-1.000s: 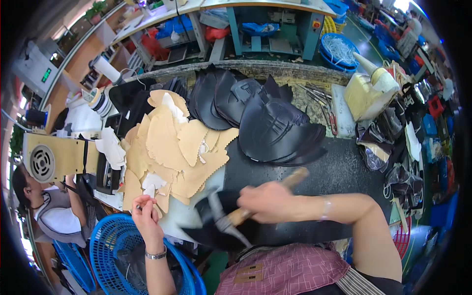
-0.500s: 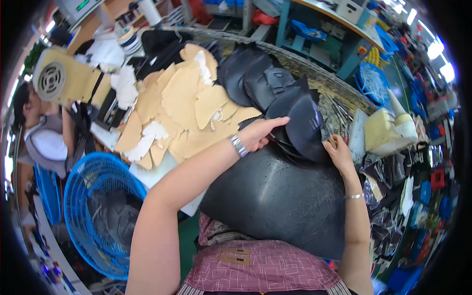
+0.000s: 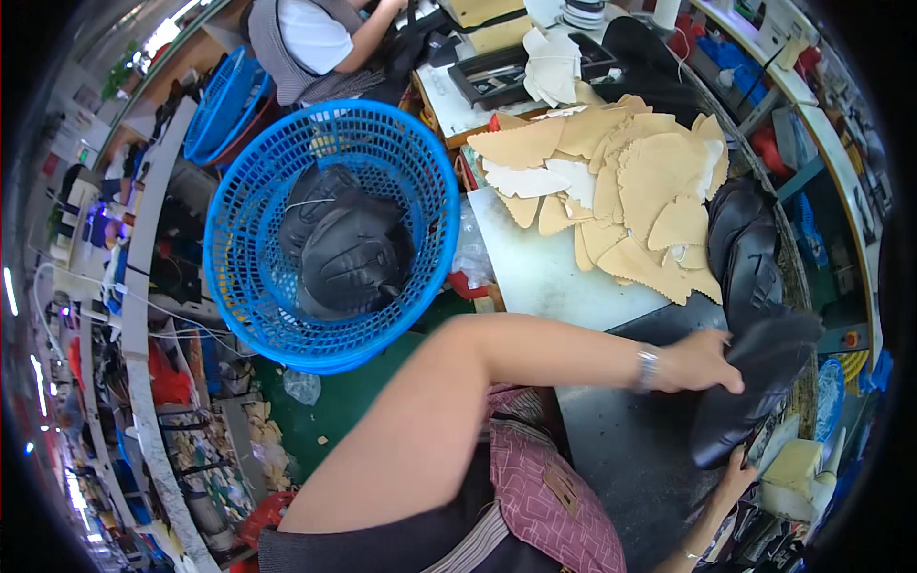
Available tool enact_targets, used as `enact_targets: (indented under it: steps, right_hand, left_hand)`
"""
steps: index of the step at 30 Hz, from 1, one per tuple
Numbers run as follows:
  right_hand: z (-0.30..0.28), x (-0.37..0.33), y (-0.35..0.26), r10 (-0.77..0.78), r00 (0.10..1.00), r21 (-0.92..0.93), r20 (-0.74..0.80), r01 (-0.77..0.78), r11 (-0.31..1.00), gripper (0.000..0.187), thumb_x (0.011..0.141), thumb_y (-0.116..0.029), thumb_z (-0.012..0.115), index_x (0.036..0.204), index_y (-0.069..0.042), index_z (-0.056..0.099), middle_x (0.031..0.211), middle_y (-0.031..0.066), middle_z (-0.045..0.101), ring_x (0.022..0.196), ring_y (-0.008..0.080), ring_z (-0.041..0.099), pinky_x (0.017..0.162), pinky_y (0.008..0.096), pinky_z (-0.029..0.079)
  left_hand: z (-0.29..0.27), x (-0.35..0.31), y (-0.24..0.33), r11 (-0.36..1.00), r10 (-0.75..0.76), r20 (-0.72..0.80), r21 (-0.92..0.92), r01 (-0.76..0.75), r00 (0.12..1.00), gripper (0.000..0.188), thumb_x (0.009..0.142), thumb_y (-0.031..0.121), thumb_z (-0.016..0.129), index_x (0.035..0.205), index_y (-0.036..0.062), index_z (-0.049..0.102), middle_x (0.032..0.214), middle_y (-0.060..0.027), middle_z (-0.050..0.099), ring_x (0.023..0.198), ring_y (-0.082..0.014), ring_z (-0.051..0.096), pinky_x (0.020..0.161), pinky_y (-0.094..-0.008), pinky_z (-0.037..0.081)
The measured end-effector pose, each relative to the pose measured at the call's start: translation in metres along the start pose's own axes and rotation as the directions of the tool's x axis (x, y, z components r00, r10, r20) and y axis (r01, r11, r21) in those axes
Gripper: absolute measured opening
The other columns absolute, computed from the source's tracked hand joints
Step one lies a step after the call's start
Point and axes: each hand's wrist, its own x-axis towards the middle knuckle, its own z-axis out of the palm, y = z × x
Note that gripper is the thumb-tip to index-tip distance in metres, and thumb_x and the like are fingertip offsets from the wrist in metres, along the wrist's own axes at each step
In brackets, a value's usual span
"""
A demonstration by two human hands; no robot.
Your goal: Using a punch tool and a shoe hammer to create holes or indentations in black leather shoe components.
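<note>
On the right of the bench, my left hand [image 3: 700, 363], with a metal watch band on its wrist, grips the left edge of a stack of black leather shoe uppers [image 3: 764, 372]. At the lower end of that stack, my right hand [image 3: 735, 476] pinches its edge; part of this hand is hidden behind the leather. More black shoe uppers [image 3: 750, 253] lie overlapping just beyond. To the left of them, tan toothed-edge sheet pieces [image 3: 659, 181] are heaped with some white ones. The black bench surface [image 3: 621, 430] extends beneath my forearms.
A tall blue plastic basket [image 3: 224, 248] stands on the green floor at the left, holding black leather uppers [image 3: 349, 253]. Behind it a co-worker [image 3: 315, 43] sits by the bench. A cream machine part [image 3: 793, 477] is close to my right hand. Shelving lines the far left.
My view has swung left, bringing the blue basket towards the middle. Both hands stay on the black uppers, which now appear tilted and further right in view.
</note>
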Motion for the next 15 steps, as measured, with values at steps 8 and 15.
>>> enact_targets:
  steps: [8, 15]
  right_hand:
    - [0.062, -0.016, -0.196, -0.166, 0.984, 0.161, 0.062, 0.154, 0.975, 0.046, 0.073, 0.002, 0.059, 0.119, -0.001, 0.052, 0.112, 0.0076, 0.058, 0.094, 0.0156, 0.053, 0.082, 0.026, 0.041]
    - [0.084, 0.023, -0.204, -0.003, 0.996, -0.007, 0.084, 0.003, 1.0, 0.031, 0.08, -0.011, 0.064, 0.108, 0.002, 0.058, 0.102, 0.007, 0.062, 0.087, 0.0131, 0.056, 0.077, 0.0267, 0.043]
  left_hand:
    - [-0.265, -0.262, 0.153, 0.99, -0.088, -0.31, -0.132, 0.049, 0.947, 0.058, 0.069, 0.006, 0.063, 0.123, -0.0058, 0.045, 0.118, -0.0176, 0.055, 0.105, -0.0272, 0.057, 0.093, -0.0389, 0.044]
    - [-0.412, -0.431, 0.069, 0.879, -0.094, -0.889, 0.137, 0.457, 0.448, 0.055, 0.07, 0.007, 0.07, 0.119, -0.002, 0.047, 0.099, -0.0096, 0.063, 0.09, -0.0182, 0.061, 0.084, -0.03, 0.047]
